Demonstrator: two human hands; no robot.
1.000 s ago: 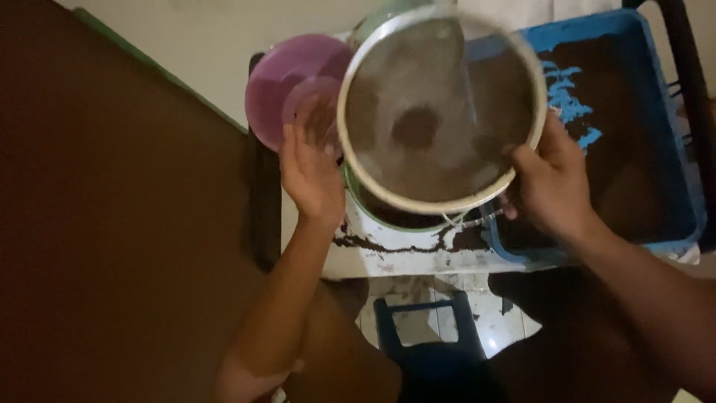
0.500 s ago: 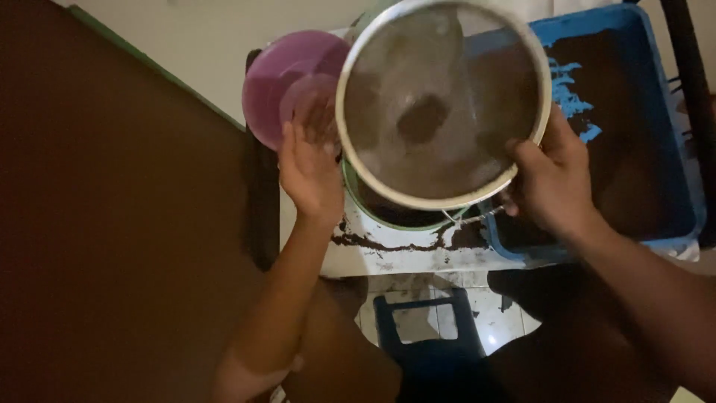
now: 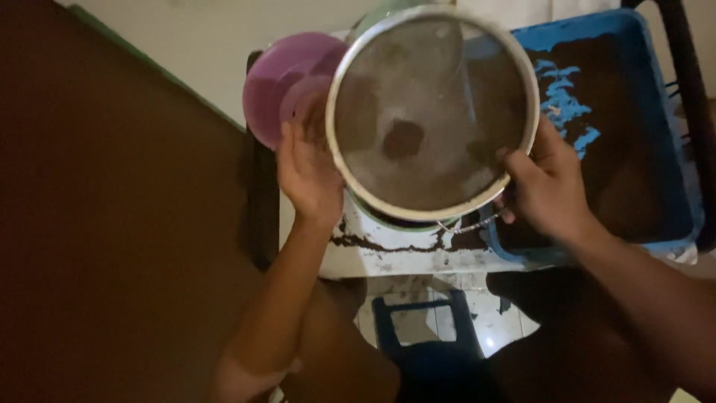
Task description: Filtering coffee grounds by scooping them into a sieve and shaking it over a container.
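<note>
In the upper middle of the frame there is one round metal sieve with a fine grey mesh (image 3: 432, 112), and both hands hold it by its rim. The left hand (image 3: 307, 168) is at the left edge of the rim, with its fingers pointing up along the side. The right hand (image 3: 548, 183) is at the lower right edge, and its thumb lies over the rim. Each grip is closed on the rim, so the sieve is between the two hands and neither hand is clearly nearer. The sieve is round, so it has no long axis; its mesh faces the camera, slightly tilted. One small dark lump (image 3: 403, 139) lies on the mesh near the centre.

Directly under the sieve I can see the edge of one green round container (image 3: 388, 222); most of it is hidden. To the upper left, just beside the left hand, stands one round purple plastic bowl (image 3: 280, 86). To the right lies one blue rectangular plastic tray (image 3: 664, 127) with dark soil inside. All of them rest on a white bench (image 3: 395, 254) with dark crumbs on it. One blue stool (image 3: 429, 336) is below.
</note>
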